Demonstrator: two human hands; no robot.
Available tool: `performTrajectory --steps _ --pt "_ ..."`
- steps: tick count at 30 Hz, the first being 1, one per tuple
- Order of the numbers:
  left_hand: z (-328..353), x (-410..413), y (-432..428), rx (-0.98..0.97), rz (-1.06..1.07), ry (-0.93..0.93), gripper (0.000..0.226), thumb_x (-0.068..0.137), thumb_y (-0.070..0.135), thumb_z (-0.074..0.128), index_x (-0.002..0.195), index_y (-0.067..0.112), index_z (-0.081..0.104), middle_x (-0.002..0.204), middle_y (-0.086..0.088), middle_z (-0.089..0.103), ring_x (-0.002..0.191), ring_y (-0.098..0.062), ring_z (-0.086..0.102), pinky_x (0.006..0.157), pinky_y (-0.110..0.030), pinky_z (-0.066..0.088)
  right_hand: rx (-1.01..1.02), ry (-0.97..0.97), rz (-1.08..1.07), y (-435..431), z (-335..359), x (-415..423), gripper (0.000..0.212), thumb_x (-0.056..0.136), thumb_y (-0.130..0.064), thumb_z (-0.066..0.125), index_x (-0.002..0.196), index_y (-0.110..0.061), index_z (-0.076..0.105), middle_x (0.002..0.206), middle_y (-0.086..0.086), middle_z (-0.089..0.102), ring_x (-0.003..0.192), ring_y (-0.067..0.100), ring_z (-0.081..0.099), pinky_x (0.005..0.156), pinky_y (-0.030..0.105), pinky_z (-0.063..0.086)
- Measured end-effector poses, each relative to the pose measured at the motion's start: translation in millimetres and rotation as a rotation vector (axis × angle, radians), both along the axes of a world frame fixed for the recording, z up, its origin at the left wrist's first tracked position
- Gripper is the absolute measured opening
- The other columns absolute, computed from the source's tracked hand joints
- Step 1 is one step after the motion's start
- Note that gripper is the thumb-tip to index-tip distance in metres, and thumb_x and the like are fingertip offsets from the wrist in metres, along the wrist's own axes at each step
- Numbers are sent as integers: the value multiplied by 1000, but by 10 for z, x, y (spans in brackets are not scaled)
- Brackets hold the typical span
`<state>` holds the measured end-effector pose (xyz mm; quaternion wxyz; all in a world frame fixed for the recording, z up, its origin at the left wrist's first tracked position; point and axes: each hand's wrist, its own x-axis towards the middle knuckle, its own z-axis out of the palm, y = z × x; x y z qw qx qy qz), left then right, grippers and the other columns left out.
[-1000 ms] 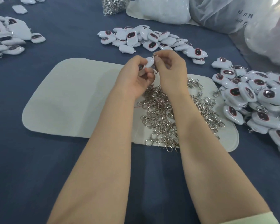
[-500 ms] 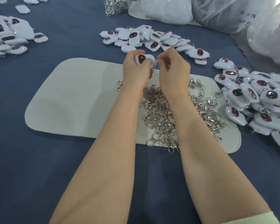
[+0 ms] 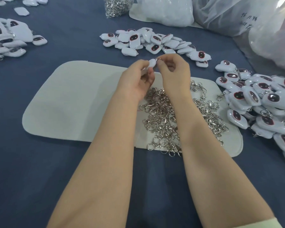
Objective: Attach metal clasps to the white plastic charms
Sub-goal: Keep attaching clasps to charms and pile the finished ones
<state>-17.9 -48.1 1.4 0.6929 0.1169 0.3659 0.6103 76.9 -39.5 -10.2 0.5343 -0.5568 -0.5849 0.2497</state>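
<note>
My left hand [image 3: 136, 79] pinches a white plastic charm [image 3: 152, 62] above the far edge of the white felt mat [image 3: 76, 102]. My right hand [image 3: 174, 73] pinches a small metal clasp [image 3: 158, 58] right at the charm's top end; most of the clasp is hidden by the fingers. Below both hands a heap of loose silver clasps [image 3: 164, 122] lies on the mat. Loose white charms with dark red-rimmed windows lie in a pile [image 3: 151, 41] just beyond the hands.
A big heap of charms with clasps attached [image 3: 262, 102] fills the right side. More charms [image 3: 8, 38] lie at the far left. A clear bag of clasps [image 3: 115, 4] and large plastic bags [image 3: 237, 17] stand at the back on the blue cloth.
The charm has been turned in my left hand: its dark window faced me half a second ago, now its white side shows. Both hands stay close together over the mat's far edge.
</note>
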Motion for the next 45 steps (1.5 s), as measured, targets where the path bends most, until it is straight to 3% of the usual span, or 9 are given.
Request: performTrajectory --steps 6,14,17,21,27,30,33,40,45 --pt "-11 -29 4 -65 -46 -165 43 92 3 50 133 -7 45 91 -12 56 41 -6 54 42 -14 48 47 118 27 -28 39 -15 15 90 -2 56 96 -13 63 87 -6 64 88 11 62 86 22 51" --pt "-18 7 2 -75 -42 -168 29 92 3 52 119 -6 55 84 -13 65 44 -7 55 39 -15 47 132 71 -50 -48 17 -33 13 89 -1 56 91 -12 60 82 -7 62 76 2 57 75 11 45" --pt "2 45 18 -19 69 54 3 93 4 53 91 2 53 55 -6 59 40 -6 54 42 -16 48 161 -71 -85 -50 1 -28 12 89 -1 54 91 -6 64 85 -1 62 71 -2 49 70 7 38" --pt "-28 57 44 156 169 515 14 92 7 53 103 12 47 101 -12 59 58 -15 59 51 -21 51 184 -202 -110 -43 8 -14 13 87 2 51 88 0 64 86 7 64 76 12 51 71 20 41" --pt "-30 70 -2 426 234 1034 18 91 11 51 107 18 51 87 11 55 76 -14 55 81 -38 53 121 -268 -83 -26 -25 13 14 88 0 51 90 -1 65 90 9 67 82 18 56 72 20 39" --pt "-10 74 21 366 248 892 15 92 8 49 104 17 48 104 -7 60 79 -23 58 83 -42 54 71 -137 -47 -33 -17 5 14 89 -3 55 100 -6 64 90 0 65 77 5 53 70 7 38" --pt "-6 53 53 200 212 464 12 95 8 49 105 13 47 88 -10 59 52 -11 53 54 -24 52 -2 -41 7 -24 -4 -16 15 89 -6 57 101 -15 60 85 -11 59 80 2 55 74 6 42" --pt "-50 7 61 46 81 97 13 96 7 51 83 6 53 36 5 49 39 -2 53 46 -15 47 -63 97 11 -22 10 -25 13 90 -10 58 86 -22 59 91 5 67 93 22 64 90 42 51" --pt "-39 0 47 22 77 5 5 93 4 53 90 0 55 49 -3 56 38 -4 55 43 -15 47 57 9 -40 -18 -8 -19 6 91 -11 58 89 -15 62 77 -15 61 76 1 57 77 13 47"
